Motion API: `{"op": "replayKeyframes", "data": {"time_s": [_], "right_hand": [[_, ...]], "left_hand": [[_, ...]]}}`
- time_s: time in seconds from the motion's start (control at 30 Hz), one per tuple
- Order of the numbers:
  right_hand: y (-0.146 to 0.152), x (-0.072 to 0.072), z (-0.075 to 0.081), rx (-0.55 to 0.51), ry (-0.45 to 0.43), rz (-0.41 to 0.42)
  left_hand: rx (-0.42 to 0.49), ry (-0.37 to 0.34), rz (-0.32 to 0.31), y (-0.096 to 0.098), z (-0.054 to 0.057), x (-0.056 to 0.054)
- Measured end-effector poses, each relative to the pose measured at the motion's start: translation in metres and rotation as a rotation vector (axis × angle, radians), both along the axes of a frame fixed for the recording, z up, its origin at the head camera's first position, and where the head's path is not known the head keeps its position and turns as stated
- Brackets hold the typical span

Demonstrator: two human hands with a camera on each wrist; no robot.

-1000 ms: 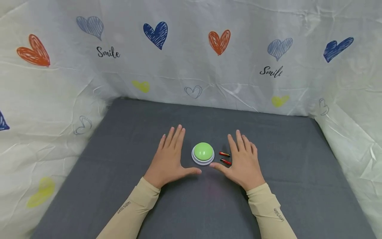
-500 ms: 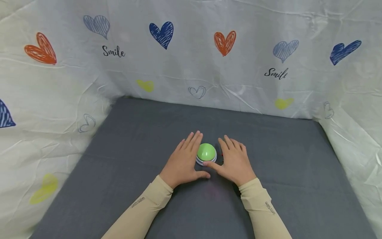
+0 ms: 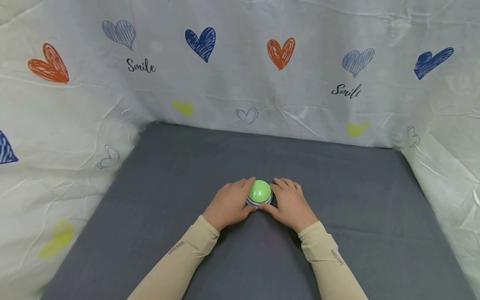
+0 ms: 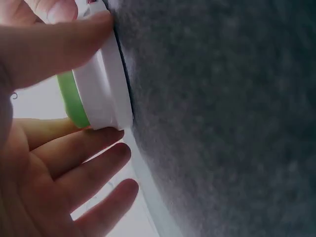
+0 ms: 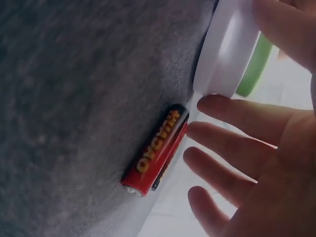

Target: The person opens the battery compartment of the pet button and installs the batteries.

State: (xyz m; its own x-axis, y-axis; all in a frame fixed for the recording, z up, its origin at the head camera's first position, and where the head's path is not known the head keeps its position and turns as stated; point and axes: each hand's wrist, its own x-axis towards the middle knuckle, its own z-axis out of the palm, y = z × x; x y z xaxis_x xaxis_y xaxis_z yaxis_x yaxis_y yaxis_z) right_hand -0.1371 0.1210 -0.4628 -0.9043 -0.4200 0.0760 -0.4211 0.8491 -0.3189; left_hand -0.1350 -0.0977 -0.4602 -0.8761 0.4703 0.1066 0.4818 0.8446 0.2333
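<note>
A push button with a green dome and a white round base sits on the grey cloth. My left hand holds its left side, thumb at the near edge of the base and fingers along the side. From the right, my right hand holds it too, with the thumb at the near edge and the index fingertip against the base. In the right wrist view, a red and black battery lies by the right fingers, with part of a second one behind it. The right hand hides both batteries from the head view.
Dark grey cloth covers the table. White sheeting printed with hearts and "Smile" stands behind it and along both sides.
Both hands have moved inward and their fingers have closed in on the push button. The right hand has come over the two batteries, which showed beside it earlier.
</note>
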Motion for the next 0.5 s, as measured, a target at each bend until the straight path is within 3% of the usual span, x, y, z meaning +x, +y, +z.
{"op": "replayKeyframes", "data": {"time_s": [0.3, 0.37, 0.5], "right_hand": [[0.000, 0.002, 0.003, -0.174, -0.011, -0.019], [0.000, 0.002, 0.005, -0.237, -0.047, -0.040], [0.002, 0.002, 0.011, -0.364, -0.151, -0.075]], "left_hand": [[0.218, 0.000, -0.040, 0.001, 0.006, 0.003], [0.285, -0.056, -0.037, 0.002, 0.009, 0.002], [0.434, -0.241, 0.001, 0.001, 0.013, 0.001]]}}
